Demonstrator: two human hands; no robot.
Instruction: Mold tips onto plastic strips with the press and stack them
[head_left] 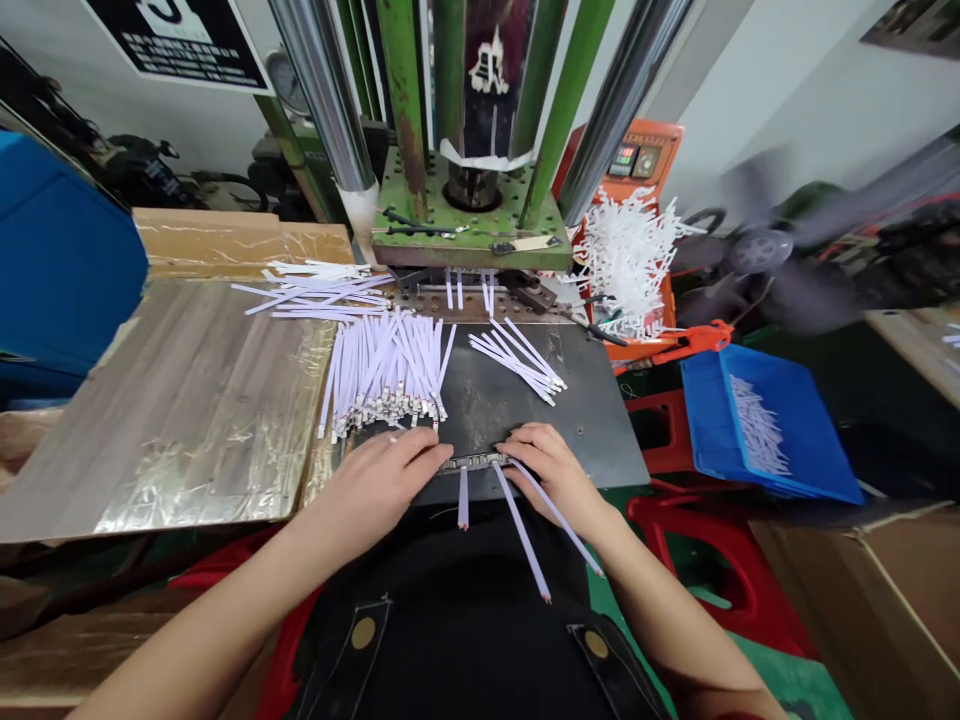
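Observation:
A narrow slotted metal bar [474, 463] lies near the front edge of the black press table. My left hand [386, 470] has its thumb and fingers closed on the left end of the bar, close to the metal tips of a pile of flat white cables [382, 360]. At the other end, my right hand [553, 470] grips the bar with bent fingers. Several flat cables, one of them a long white cable [523, 535], stick out of the bar toward my apron. The fingertips are partly hidden.
A green press [469, 225] stands ahead, with more white strips under it. A small group of cables [517, 360] lies right of the pile. White plastic scrap [630, 260] heaps at the orange machine. A blue bin [772, 425] and spinning fan [761, 250] are at right.

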